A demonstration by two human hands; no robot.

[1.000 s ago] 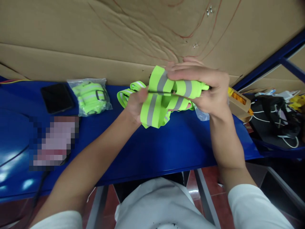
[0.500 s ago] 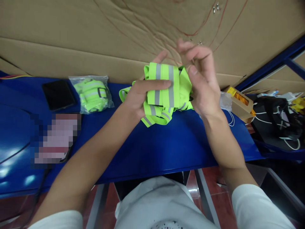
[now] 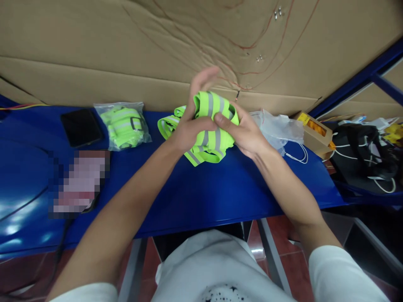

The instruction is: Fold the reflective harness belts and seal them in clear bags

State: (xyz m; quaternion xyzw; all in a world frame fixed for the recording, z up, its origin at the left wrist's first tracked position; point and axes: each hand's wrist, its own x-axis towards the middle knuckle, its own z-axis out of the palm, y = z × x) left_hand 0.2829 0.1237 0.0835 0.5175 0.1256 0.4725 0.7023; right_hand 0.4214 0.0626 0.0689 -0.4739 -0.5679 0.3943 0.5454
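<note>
A folded bundle of neon yellow-green reflective strap (image 3: 210,104) with silver-grey stripes is held just above the blue table (image 3: 201,193). My left hand (image 3: 186,131) grips its left side, thumb across the front and another finger stretched up behind it. On the other side my right hand (image 3: 248,133) wraps the bundle, its thumb pressing on the front near the left thumb. Looser loops of the same strap hang or lie below and to the left; I cannot tell where they join. The fingers behind the bundle are mostly hidden.
To the left lie a clear bag (image 3: 126,126) of similar green strap, a dark flat device (image 3: 81,127) and a phone with a blurred-out screen (image 3: 82,178). Clear plastic bags (image 3: 278,126), a small cardboard box (image 3: 315,133) and a black bag (image 3: 362,155) are at right. Cardboard (image 3: 94,37) lines the back.
My right hand, raised with fingers apart at the right edge, has come in and closed on the strap bundle. The bundle looks more compact, and the plastic bags behind are uncovered.
</note>
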